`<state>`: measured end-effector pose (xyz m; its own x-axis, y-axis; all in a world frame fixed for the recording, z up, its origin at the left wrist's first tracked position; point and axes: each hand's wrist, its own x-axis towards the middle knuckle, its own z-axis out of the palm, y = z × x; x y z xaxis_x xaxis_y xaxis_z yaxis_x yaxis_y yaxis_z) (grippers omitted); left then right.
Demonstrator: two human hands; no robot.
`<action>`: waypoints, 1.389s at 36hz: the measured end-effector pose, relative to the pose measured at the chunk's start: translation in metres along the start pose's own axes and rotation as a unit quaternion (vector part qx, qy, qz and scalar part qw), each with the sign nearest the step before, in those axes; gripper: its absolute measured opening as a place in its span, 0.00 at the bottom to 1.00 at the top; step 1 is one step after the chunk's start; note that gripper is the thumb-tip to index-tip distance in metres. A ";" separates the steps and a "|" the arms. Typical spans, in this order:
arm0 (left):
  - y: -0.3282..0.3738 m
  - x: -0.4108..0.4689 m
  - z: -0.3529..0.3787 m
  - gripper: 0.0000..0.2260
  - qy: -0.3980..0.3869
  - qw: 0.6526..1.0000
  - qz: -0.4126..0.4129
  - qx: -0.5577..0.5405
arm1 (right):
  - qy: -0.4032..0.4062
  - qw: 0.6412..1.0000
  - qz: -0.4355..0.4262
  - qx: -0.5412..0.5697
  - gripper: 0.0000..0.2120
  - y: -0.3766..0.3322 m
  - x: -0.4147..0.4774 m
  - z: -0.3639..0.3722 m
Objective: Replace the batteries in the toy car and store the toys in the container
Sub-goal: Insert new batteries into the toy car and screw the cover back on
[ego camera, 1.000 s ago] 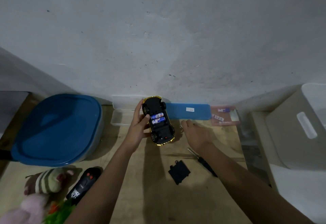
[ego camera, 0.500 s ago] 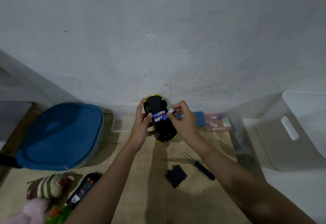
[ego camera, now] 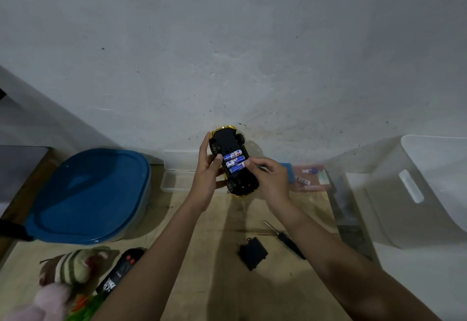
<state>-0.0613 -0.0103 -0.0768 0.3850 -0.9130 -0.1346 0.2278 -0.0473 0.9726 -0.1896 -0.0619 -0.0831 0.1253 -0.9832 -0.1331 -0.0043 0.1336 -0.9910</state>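
Observation:
A gold toy car (ego camera: 233, 161) is held upside down above the wooden table, its black underside facing me. My left hand (ego camera: 208, 173) grips its left side. Three blue and white batteries (ego camera: 235, 161) lie side by side in the open battery bay. My right hand (ego camera: 269, 178) presses its fingertips on the right end of the nearest battery. The black battery cover (ego camera: 252, 252) lies loose on the table below the car, with a small black screwdriver (ego camera: 288, 241) beside it.
A container with a blue lid (ego camera: 88, 194) stands at the left. A white bin (ego camera: 414, 191) stands at the right. A clear tray (ego camera: 177, 181), a blue pack and loose batteries (ego camera: 307, 176) lie by the wall. Plush toys (ego camera: 73, 267) and a black remote (ego camera: 121, 270) sit at bottom left.
My right hand rose from the table with a battery and brought it to the car. Two batteries were in the bay before; three are there now. The car is lifted slightly.

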 end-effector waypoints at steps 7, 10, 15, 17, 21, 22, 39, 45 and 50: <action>0.007 0.001 -0.003 0.22 -0.021 1.000 0.009 -0.006 | -0.086 0.990 0.113 0.018 0.25 -0.010 0.013 -0.010; 0.008 0.001 -0.003 0.22 -0.035 0.999 0.015 0.012 | -0.120 0.985 0.127 -0.001 0.21 -0.012 0.013 -0.011; 0.013 -0.004 0.000 0.21 -0.039 0.999 0.024 0.020 | -0.101 0.987 0.123 -0.004 0.19 -0.021 0.011 -0.013; 0.016 -0.006 0.002 0.21 -0.039 0.999 0.023 0.020 | -0.096 0.989 0.110 -0.016 0.20 -0.024 0.008 -0.012; 0.020 -0.013 0.005 0.20 -0.057 0.997 0.030 0.031 | -0.058 0.994 0.096 -0.014 0.18 -0.029 -0.002 -0.014; 0.021 -0.015 0.005 0.20 -0.062 0.997 0.032 0.035 | -0.058 0.994 0.091 -0.008 0.17 -0.029 -0.005 -0.015; -0.003 -0.059 -0.027 0.22 -0.001 0.999 -0.026 0.023 | -0.104 0.952 -0.055 -0.283 0.15 0.007 -0.056 -0.035; -0.022 -0.078 -0.065 0.24 0.059 0.996 -0.070 -0.009 | -0.234 0.868 -0.028 -0.437 0.16 0.060 -0.075 -0.065; -0.033 -0.092 -0.086 0.24 0.080 0.994 -0.075 -0.012 | -0.200 0.845 -0.010 -0.495 0.17 0.078 -0.083 -0.061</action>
<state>-0.0273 0.1102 -0.1127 0.4818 -0.8205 -0.3078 0.3135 -0.1667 0.9349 -0.2612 0.0227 -0.1498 0.4606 -0.8365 -0.2969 -0.8016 -0.2483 -0.5439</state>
